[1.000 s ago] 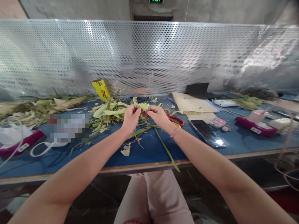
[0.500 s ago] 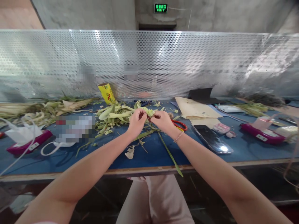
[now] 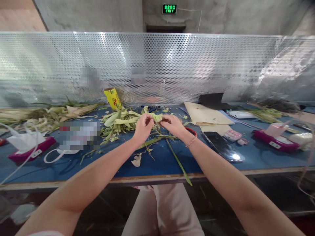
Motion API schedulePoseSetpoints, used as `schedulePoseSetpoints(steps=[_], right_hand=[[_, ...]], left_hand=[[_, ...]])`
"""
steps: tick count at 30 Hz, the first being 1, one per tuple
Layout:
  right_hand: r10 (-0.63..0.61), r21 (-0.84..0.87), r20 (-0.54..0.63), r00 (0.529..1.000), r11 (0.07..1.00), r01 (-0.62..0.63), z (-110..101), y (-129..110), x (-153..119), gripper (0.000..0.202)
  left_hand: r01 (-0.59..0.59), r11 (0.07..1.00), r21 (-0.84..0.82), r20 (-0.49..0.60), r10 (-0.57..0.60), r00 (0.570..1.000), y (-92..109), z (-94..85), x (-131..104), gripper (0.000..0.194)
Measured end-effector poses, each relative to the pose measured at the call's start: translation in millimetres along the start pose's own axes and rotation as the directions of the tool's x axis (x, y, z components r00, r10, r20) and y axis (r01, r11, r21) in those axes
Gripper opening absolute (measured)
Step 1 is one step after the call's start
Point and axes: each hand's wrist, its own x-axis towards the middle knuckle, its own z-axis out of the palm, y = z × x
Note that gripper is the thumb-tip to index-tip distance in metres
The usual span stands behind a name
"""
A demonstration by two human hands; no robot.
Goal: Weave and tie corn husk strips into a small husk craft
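Observation:
My left hand (image 3: 144,126) has its fingers closed on a pale green braid of plant leaf (image 3: 157,117), raised a little over the table. At the other end of the piece, my right hand (image 3: 172,124) pinches it with thumb and fingers; the fingertips partly cover it. Left of the hands lies a heap of pale green leaves (image 3: 120,121), like corn husks. Beneath them are thin stems, and a long green leaf strip (image 3: 179,164) reaches the table's front edge. A red-handled tool (image 3: 191,131) lies partly hidden behind my right wrist.
On the blue table (image 3: 162,160) stand a yellow can (image 3: 112,99), a phone (image 3: 222,146), brown paper (image 3: 206,113) and purple power strips (image 3: 277,140) at either side. Dried leaves (image 3: 31,114) lie far left. A perforated metal screen (image 3: 157,65) closes off the back.
My right hand has shifted slightly right and its fingers have loosened a little on the braid. My left hand has hardly moved.

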Motion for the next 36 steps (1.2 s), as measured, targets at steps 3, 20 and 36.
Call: schedulePoseSetpoints(steps=[3,20,36], right_hand=[[-0.081,0.071,-0.189,0.979,0.993,0.096,-4,0,0,0.018],[0.138,0.175,-0.134,0.981,0.978,-0.114,10,1,6,0.012],[-0.048,0.065,-0.421,0.906,0.995,0.082,28,-13,-4,0.016]], left_hand=[[-0.049,0.997,0.059,0.036,0.047,0.998,3,-0.3,-1,0.003],[-0.013,0.999,0.035,0.134,0.008,0.991,-2,10.9,-10,0.008],[-0.084,0.983,0.165,-0.114,0.103,0.988,12,14.8,-12,0.006]])
